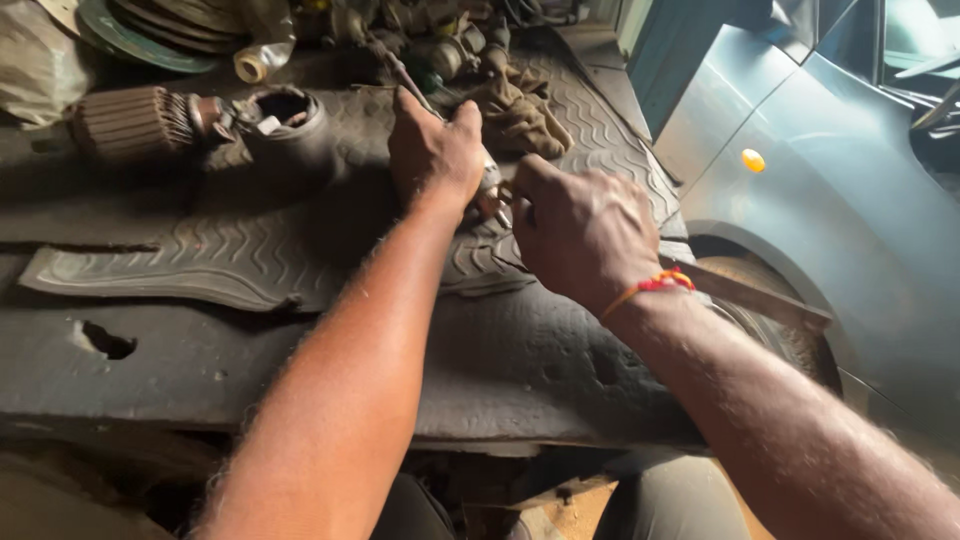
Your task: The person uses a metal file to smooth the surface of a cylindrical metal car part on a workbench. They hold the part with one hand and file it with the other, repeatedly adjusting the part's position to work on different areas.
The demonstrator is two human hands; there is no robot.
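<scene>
My left hand (432,150) is closed around a long, thin metal tool (405,72), its shaft running up and away from my knuckles toward the clutter at the back of the bench. My right hand (580,232) is curled shut just beside it, fingertips pinched on a small metal part (493,200) that sits between the two hands; most of that part is hidden by my fingers, so I cannot tell its exact shape. It lies over the ribbed rubber mat (250,265) covering the dusty workbench (300,370).

The part looks hard, stiff and light, and probably greasy, so I judge it slippery: a pinch close to its body suits it better than a loose hold at the tip. The tool seems rigid and best held low on the shaft, as I have it.

A dirty rag (525,115) lies just behind my hands. A ribbed cylindrical motor piece (135,120) and a round metal housing (290,125) rest further left. A blue-grey car fender (830,200) stands to my right.
</scene>
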